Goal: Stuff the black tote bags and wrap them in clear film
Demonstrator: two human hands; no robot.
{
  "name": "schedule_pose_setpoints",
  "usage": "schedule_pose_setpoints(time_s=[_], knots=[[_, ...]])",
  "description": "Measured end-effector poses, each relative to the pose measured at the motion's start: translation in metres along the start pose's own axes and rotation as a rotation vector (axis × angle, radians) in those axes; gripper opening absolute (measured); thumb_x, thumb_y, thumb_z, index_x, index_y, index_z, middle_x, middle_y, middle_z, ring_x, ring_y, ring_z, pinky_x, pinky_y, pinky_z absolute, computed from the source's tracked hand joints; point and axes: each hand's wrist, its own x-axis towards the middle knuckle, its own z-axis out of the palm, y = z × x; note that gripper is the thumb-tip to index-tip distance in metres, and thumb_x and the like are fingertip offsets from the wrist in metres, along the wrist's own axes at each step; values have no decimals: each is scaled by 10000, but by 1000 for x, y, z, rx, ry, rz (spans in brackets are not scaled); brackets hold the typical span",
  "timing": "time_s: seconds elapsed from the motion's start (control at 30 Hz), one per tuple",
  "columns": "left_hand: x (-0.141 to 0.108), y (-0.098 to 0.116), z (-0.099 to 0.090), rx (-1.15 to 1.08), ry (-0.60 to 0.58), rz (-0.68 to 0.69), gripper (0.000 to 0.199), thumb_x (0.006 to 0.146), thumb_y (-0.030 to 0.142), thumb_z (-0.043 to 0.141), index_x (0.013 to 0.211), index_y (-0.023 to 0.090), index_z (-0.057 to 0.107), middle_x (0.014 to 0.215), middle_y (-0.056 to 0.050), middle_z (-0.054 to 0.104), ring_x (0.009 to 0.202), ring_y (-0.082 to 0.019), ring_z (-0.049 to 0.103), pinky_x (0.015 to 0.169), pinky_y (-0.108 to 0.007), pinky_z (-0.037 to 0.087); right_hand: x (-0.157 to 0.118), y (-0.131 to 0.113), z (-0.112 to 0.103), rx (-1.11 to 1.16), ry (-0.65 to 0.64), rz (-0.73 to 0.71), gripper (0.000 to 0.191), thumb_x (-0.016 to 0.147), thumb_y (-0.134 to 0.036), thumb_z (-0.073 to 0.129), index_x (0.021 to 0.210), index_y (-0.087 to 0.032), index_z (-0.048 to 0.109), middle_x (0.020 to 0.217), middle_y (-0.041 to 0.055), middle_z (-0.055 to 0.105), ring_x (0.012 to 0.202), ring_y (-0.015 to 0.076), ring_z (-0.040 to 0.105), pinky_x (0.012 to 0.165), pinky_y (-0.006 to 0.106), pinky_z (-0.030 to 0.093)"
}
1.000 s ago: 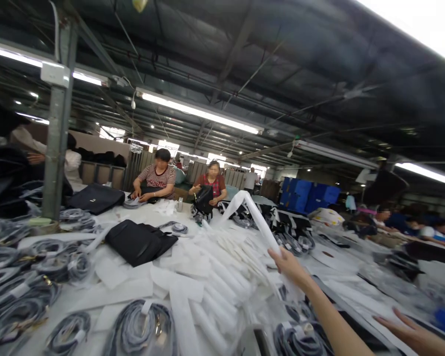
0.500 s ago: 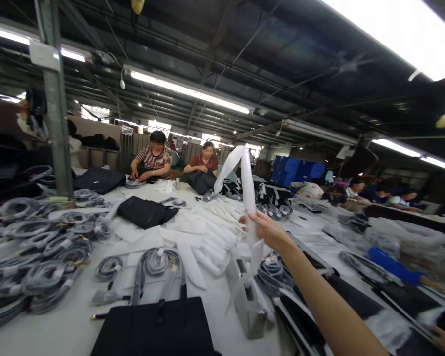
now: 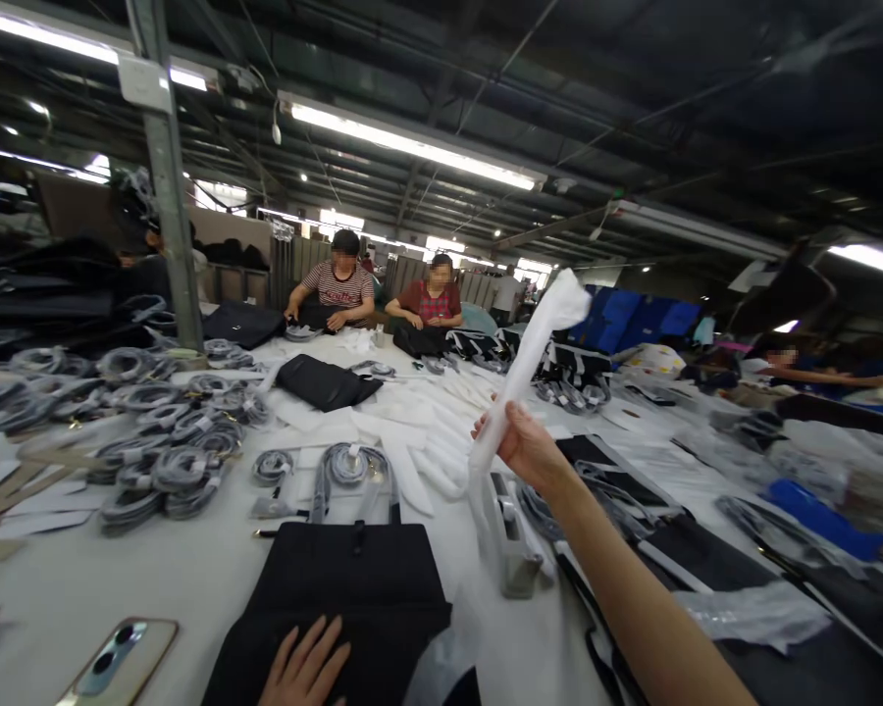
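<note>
My right hand (image 3: pixel 524 443) is closed around a long white strip (image 3: pixel 531 348) of soft, thin wrapping material. Its upper end folds over above the hand, and the lower part hangs down past a grey tape dispenser (image 3: pixel 521 574). On the front of a black bag (image 3: pixel 353 564), my left hand (image 3: pixel 307 665) lies flat with its fingers apart. The bag rests on the table in front of me, its straps reaching away around a wrapped coil (image 3: pixel 347 465). Clear plastic film touches the bag's lower right side.
Coiled, wrapped straps (image 3: pixel 183 469) are heaped at left, with a phone (image 3: pixel 122 662) nearer me. White sheets (image 3: pixel 427 441) and a folded black bag (image 3: pixel 324 382) lie mid-table. Two co-workers sit across. A blue object (image 3: pixel 824 520) and black pieces lie at right.
My left hand has come into view on the black bag. My right hand still grips the white strip, which now leans to the right. The view has shifted, showing the phone.
</note>
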Motion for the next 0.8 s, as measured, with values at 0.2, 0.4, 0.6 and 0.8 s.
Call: schedule_pose_setpoints(time_s=[0.2, 0.4, 0.6, 0.8], knots=[[9, 5, -24, -83, -101, -105, 433, 815, 254, 536, 1246, 247, 571, 1337, -16, 569, 1222, -201, 508, 1021, -346, 418, -3, 35, 8, -24, 172, 43, 351, 685, -402, 803, 927, -238, 609, 815, -32, 666, 772, 139, 618, 648, 231, 520], [12, 6, -35, -131, -250, -148, 473, 837, 218, 517, 1308, 258, 506, 1436, -13, 465, 1291, -234, 444, 1011, -421, 455, -4, 44, 68, 212, 172, -42, 295, 709, -400, 796, 858, -239, 600, 806, -51, 678, 788, 106, 644, 717, 203, 554], [23, 5, -41, -219, -262, -246, 451, 855, 278, 531, 1305, 269, 502, 1382, -26, 525, 1216, -243, 519, 966, -441, 496, -34, 71, 145, 554, 129, 76, 345, 599, -272, 878, 845, -192, 650, 785, -25, 725, 745, 113, 685, 672, 196, 580], [27, 3, -43, -266, -292, -277, 432, 877, 351, 516, 1302, 271, 503, 1396, -33, 513, 1253, -265, 491, 989, -493, 474, -57, 154, 140, 408, 224, 304, 354, 548, -230, 900, 811, -148, 678, 767, 14, 729, 727, 134, 691, 645, 197, 586]])
